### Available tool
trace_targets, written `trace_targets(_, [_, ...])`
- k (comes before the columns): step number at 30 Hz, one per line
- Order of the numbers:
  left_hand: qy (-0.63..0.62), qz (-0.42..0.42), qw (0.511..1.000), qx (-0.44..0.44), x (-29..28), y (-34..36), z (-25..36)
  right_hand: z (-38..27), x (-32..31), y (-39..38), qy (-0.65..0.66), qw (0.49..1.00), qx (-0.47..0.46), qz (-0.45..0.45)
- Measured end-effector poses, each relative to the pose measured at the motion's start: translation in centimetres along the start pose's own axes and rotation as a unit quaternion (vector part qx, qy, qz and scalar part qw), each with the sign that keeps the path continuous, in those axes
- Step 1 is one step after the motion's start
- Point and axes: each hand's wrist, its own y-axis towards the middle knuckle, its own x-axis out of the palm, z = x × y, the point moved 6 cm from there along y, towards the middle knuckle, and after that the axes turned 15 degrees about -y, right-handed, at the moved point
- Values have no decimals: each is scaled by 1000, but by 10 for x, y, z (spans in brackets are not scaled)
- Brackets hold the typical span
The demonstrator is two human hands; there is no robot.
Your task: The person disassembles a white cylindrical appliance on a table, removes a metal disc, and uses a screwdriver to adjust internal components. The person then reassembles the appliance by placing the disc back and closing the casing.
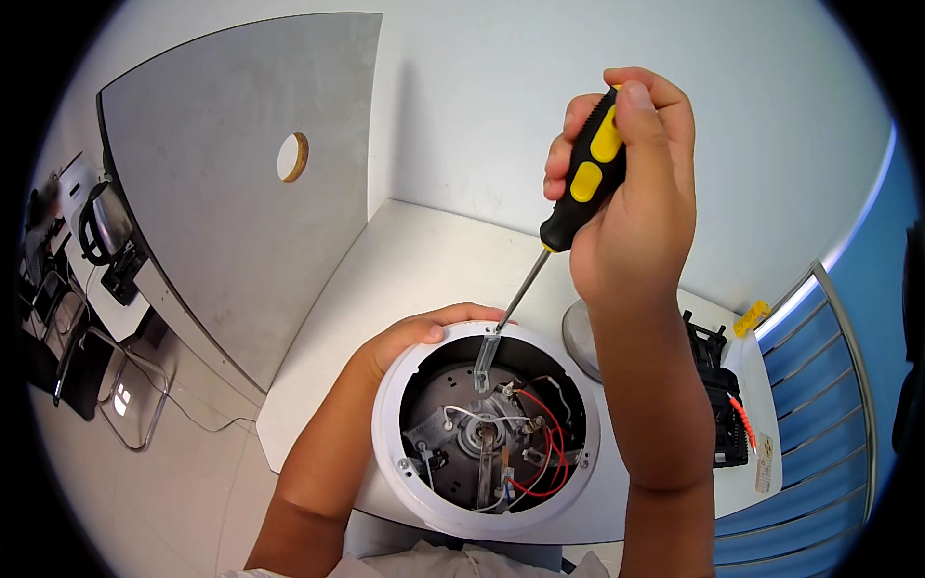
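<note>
A round white appliance housing [389, 462] stands at the table's near edge, its open side facing up. Inside it lie a dark metal plate [434, 397], red wires [557, 438], white wires and a clear bracket-like strip [486, 361] that runs down from the far rim. My left hand [409, 339] grips the rim at its far left, with fingers stretched along the outside. My right hand [641, 183] is wrapped around the black and yellow handle of a screwdriver [528, 284]. The screwdriver slants down, its tip at the far rim beside the strip's top end.
On the white table [424, 246], a round metal disc [581, 339] is partly hidden behind my right forearm. A black tool case [727, 414], an orange-red tool [742, 422] and a yellow roll [752, 319] lie to the right. A grey partition [231, 193] rises at left; a metal-railed chair [848, 347] stands right.
</note>
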Motion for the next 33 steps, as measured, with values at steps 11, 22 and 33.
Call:
trace_targets(11, [-14,-2,1000,3,-1,0,-2,27,7,18,257,936,14,-240])
trace_targets(22, [-4,-5,1000,2,0,1,0,31,-12,10,127,984,94,-80])
trace_targets(33, [4,5,1000,3,1,-1,1,22,-1,3,36,996,65,-47])
